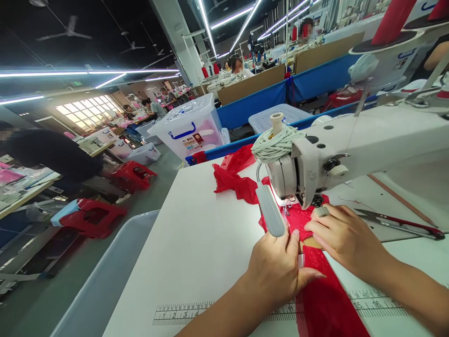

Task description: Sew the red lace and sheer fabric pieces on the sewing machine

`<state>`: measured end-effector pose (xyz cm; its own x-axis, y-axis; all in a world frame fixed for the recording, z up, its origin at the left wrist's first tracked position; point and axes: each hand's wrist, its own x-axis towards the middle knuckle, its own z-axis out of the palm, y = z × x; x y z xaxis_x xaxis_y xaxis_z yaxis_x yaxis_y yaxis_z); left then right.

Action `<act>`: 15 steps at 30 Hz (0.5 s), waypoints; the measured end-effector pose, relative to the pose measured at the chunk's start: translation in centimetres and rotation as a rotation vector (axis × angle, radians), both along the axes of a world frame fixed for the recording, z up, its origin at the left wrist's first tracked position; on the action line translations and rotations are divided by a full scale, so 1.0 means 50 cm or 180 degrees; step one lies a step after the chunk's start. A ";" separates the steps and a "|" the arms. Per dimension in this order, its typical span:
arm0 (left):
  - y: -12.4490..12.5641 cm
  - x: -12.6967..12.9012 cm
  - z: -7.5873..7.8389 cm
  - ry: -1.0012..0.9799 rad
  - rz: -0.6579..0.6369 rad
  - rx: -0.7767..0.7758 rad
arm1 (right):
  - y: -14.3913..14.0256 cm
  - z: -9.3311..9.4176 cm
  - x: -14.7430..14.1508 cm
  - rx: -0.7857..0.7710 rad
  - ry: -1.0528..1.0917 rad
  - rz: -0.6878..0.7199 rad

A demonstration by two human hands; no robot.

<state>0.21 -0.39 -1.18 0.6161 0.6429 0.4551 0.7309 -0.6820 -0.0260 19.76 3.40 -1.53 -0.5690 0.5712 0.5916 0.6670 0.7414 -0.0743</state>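
Both grips, left hand (277, 267) & right hand (342, 236), flat on red lace (326, 299).

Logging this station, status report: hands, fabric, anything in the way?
Left hand and right hand flat on red lace fabric at the sewing machine. Scissors lie right, apart.

Long ceiling light strips (87, 72) glow over red stools (133, 174), a bright window (87, 112) behind.
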 end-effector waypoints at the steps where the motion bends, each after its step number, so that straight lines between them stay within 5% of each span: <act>1: 0.000 0.000 -0.001 0.0022 0.0002 -0.0002 | 0.000 0.000 0.000 -0.0001 -0.0008 -0.0008; 15: 0.009 -0.006 -0.010 0.0173 0.0177 0.0110 | 0.014 -0.010 0.002 0.0124 -0.0251 -0.0148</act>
<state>-0.08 0.05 -1.69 0.6043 0.6613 0.4444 0.7644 -0.6385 -0.0895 19.85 4.11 -2.06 -0.5880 0.5755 0.5684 0.7034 0.7107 0.0080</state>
